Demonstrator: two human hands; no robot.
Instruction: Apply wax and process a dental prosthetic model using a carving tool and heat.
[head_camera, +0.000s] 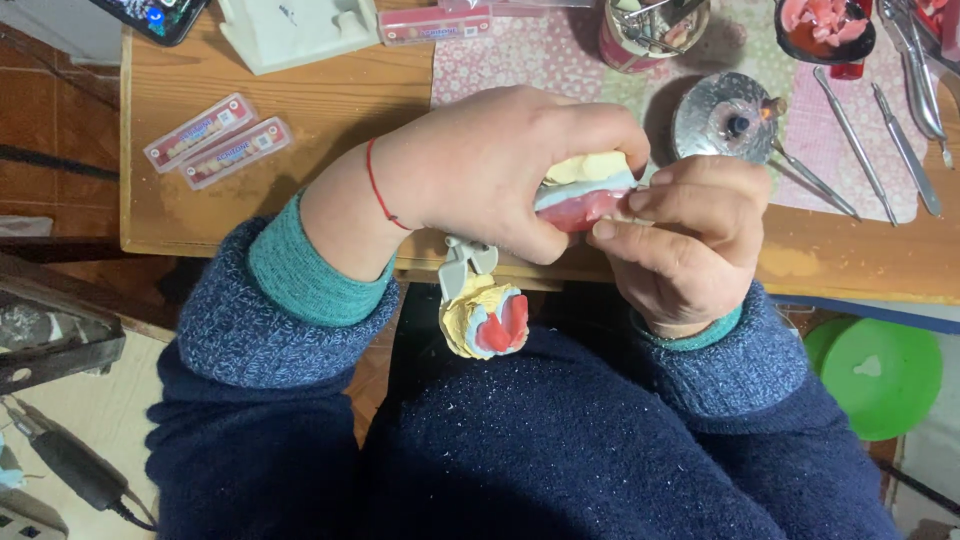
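Observation:
My left hand (500, 165) grips the upper part of a hinged dental model (585, 190), a yellow plaster cast with pink wax on a white base. The lower half of the model (485, 320), yellow plaster with red wax, hangs open below on a metal hinge (465, 262) over my lap. My right hand (690, 240) presses its fingertips against the pink wax rim on the model's right side. Whether it holds a small piece is hidden by the fingers.
Wooden table (300, 120) with a pink patterned mat (520, 55). Two flat tooth-card boxes (215, 140) lie at left. A small metal burner (725, 115), several metal hand tools (880, 140), a tool cup (650, 30) and a bowl of pink wax (825, 25) sit behind. Green bowl (880, 375) at lower right.

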